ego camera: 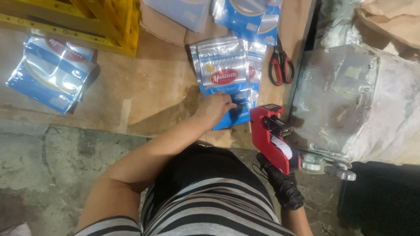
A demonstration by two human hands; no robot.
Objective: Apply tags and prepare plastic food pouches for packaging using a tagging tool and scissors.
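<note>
The left hand [216,107] is bare and lies flat, fingers spread and pressed down on the near end of a silver and blue pouch [223,72], the top one of a small stack of pouches [255,70] that fans out to the right; the stack rests on the brown bench [153,94] near its front edge, roughly at the middle of the view; the hand grips nothing, it only holds the pouch down. The right hand [284,185] wears a black glove and is closed around the handle of a red label gun [273,137]; the gun is held up over the near right part of the bench, just right of the stack, its head towards the pouches and a white label roll showing on its upper side. Scissors with red and black handles [281,63] lie on the bench just right of the stack, blades pointing far. Further pouches [247,15] lie at the far edge, and another pile of blue and silver pouches [52,72] sits well apart at the far left, beside a yellow crate [111,24]. To the right of the bench stands a grey, worn metal machine housing [337,96]. The person wears a grey and black striped top [210,205] over a grey concrete floor [52,161].
</note>
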